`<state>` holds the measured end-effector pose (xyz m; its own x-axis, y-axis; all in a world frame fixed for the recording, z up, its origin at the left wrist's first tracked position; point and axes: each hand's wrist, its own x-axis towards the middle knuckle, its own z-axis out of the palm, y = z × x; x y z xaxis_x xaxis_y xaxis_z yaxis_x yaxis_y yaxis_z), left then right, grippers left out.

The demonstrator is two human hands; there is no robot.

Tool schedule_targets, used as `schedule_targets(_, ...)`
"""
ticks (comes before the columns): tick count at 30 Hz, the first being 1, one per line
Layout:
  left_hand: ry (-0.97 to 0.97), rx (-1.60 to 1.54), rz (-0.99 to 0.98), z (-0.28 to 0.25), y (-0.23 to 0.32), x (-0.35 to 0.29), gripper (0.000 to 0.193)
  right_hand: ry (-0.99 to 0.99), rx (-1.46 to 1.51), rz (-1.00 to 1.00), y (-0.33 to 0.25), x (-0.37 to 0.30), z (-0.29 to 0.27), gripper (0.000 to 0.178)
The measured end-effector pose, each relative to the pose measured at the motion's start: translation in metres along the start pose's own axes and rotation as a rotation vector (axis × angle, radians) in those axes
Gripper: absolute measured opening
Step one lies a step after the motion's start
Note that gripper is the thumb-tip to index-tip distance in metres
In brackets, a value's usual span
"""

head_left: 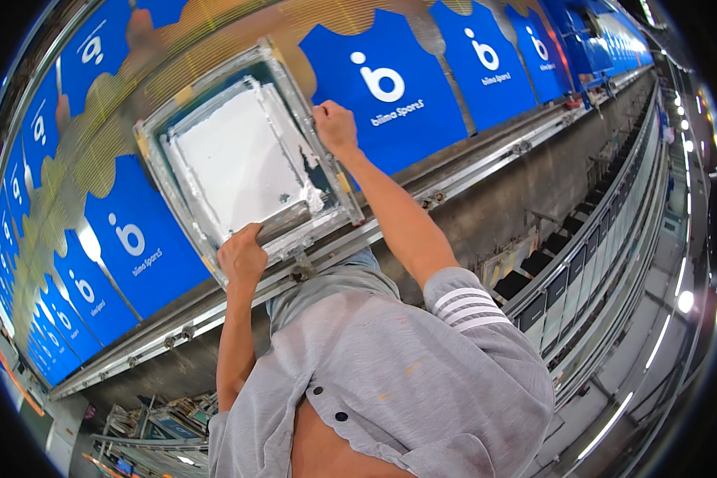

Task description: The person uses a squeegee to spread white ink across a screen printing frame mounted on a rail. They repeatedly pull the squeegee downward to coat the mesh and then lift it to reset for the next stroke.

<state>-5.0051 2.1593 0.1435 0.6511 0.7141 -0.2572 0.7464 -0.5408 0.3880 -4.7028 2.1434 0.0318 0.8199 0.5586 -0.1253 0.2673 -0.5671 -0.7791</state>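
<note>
A screen printing frame (pixel 158 177) lies tilted over the printing table, with white ink (pixel 235 151) spread thickly across its mesh. My left hand (pixel 243 256) is closed around the left end of a squeegee (pixel 285 221), which rests in the ink along the frame's near side. On the frame's right edge, toward its far corner, my right hand (pixel 335 127) is closed on the rim. Blue shirt-shaped fabric pieces (pixel 422 88) with white printed logos lie flat on both sides of the frame. Whatever is directly beneath the frame is hidden.
A metal rail (pixel 470 179) with clamps runs along the table's near edge, just in front of my body. More blue pieces (pixel 78 279) continue in a row to the left. Behind me on the right stands a long rack (pixel 597 247); stacked frames (pixel 167 426) sit at lower left.
</note>
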Motion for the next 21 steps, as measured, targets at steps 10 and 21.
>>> schedule_targets(10, 0.022, 0.151, -0.039, -0.007, 0.003, 0.001, 0.041, -0.135, 0.080, -0.051, -0.009, -0.011, -0.016, 0.025)
schedule_targets(21, 0.035, 0.251, 0.001, 0.018, -0.037, -0.009, 0.045, 0.554, 0.005, 0.051, 0.181, 0.049, -0.307, 0.022)
